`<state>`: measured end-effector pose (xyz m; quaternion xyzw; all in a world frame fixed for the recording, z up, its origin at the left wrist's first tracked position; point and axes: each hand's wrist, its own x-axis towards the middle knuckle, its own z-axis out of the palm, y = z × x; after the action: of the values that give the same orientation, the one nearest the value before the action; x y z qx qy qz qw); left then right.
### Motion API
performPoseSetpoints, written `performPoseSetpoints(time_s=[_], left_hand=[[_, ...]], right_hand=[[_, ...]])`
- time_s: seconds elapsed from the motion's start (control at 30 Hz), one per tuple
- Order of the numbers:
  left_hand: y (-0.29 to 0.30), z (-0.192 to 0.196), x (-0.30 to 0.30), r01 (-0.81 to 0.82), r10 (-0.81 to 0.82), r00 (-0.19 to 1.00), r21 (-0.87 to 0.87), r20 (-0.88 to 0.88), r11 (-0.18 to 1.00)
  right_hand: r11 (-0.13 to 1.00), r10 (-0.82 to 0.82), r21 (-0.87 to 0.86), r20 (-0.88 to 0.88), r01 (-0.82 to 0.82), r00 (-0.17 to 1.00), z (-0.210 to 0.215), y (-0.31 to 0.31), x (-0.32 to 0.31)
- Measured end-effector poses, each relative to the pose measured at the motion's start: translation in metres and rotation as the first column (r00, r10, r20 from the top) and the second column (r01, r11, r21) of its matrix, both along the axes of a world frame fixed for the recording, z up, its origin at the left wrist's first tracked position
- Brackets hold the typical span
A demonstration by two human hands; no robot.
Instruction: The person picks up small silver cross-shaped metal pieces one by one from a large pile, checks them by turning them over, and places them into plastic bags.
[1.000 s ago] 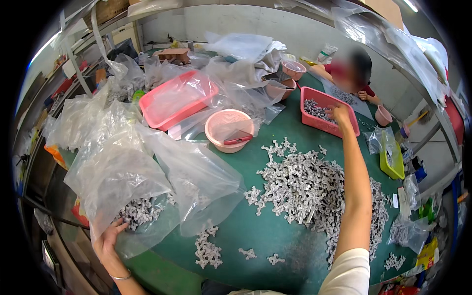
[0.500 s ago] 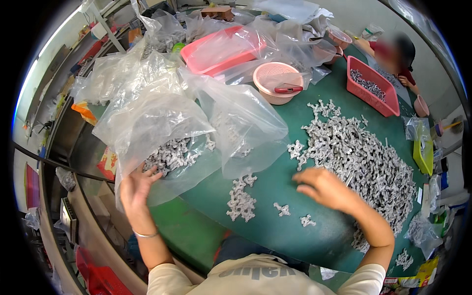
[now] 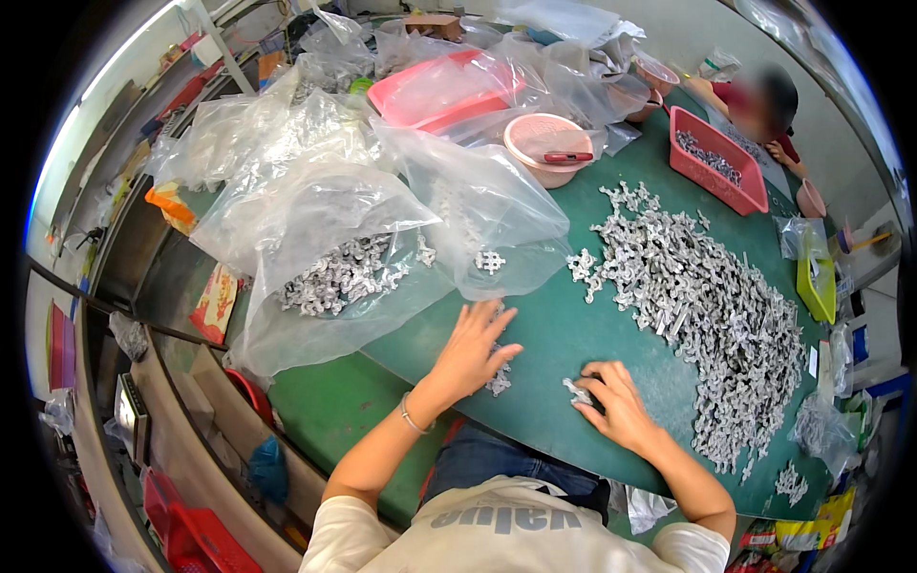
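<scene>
My left hand [image 3: 470,346] lies with its fingers spread over a small group of grey metal castings [image 3: 499,382], hiding most of them. My right hand [image 3: 616,406] is curled near the table's front edge, its fingertips closed on a grey metal casting [image 3: 576,391]. To its right spreads a large heap of the same small branched castings [image 3: 707,315]. Left of my hands, a clear plastic bag [image 3: 315,349] lies open with many castings [image 3: 344,275] inside. Beside it another clear bag [image 3: 506,215] has a few castings showing at its mouth.
Pink baskets [image 3: 549,177] and a pink tray [image 3: 439,119] stand at the back among more plastic bags. A pink tub [image 3: 740,196] of metal parts is at the far right, near another person [image 3: 793,143]. The green table [image 3: 535,439] ends just before my body.
My left hand has left the bag and moved right onto the small group of castings. My right hand has come nearer to me, from the heap's edge to a loose casting.
</scene>
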<state>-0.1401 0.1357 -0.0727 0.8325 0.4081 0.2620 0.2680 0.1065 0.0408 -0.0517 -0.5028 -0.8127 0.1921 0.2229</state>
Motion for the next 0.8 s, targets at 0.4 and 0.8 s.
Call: performPoseSetpoints(time_s=[0.4, 0.8], left_hand=[[-0.02, -0.007, -0.009, 0.168, -0.142, 0.982, 0.224, -0.126, 0.96], [-0.044, -0.009, -0.004, 0.002, 0.013, 0.999, 0.288, -0.049, 0.958]], right_hand=[[0.972, -0.184, 0.189, 0.235, 0.14, 0.954, -0.019, -0.034, 0.012], [0.882, -0.386, -0.463, -0.608, 0.086, 0.694, 0.003, -0.005, -0.017]])
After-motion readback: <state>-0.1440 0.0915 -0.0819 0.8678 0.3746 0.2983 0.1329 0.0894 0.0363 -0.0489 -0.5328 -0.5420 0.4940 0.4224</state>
